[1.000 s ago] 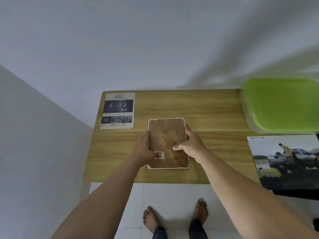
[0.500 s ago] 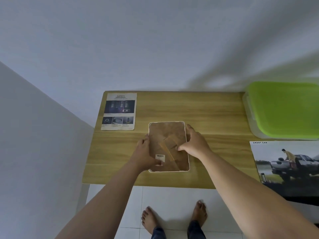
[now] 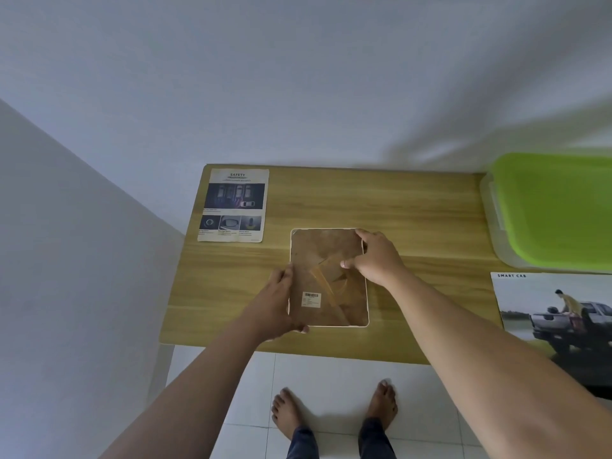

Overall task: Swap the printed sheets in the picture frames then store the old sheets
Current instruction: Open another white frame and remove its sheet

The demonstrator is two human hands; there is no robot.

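Observation:
A white-rimmed picture frame lies face down in the middle of the wooden table, its brown backing board with a barcode sticker and a folded stand facing up. My left hand grips the frame's left edge, thumb at the lower left corner. My right hand holds the upper right edge, thumb pressing on the backing near the stand. A printed "SAFETY" sheet lies at the table's far left. A large "SMART CAB" sheet showing a pickup truck lies at the right.
A clear plastic box with a green lid stands at the table's far right corner. Walls close in behind and to the left. My bare feet stand on white tiles just in front of the table edge.
My left hand slid from the barcode sticker to the frame's left edge and lower corner. My right hand shifted up toward the top right corner. The frame stayed on the table.

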